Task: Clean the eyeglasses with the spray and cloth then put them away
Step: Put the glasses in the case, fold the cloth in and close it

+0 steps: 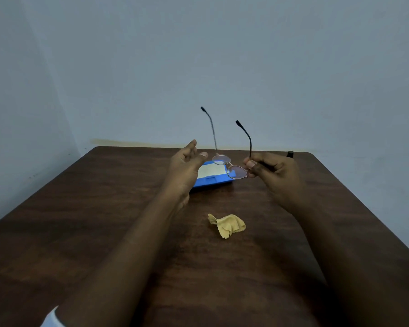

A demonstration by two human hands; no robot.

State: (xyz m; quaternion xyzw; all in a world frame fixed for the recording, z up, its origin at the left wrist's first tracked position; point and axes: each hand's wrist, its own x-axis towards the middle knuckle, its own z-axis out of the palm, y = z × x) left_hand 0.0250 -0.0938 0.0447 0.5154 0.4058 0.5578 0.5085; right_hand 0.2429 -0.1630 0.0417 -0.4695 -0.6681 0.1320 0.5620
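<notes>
Eyeglasses (229,166) pinched by right hand (272,171) above blue case (210,179).

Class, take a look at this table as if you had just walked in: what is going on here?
A person holds a pair of eyeglasses above a wooden table. The right hand pinches the frame by one hinge, with both temples unfolded and pointing up. The left hand is open beside the other lens, gripping nothing. A crumpled yellow cloth lies untouched on the table, and a blue case sits under the glasses.
</notes>
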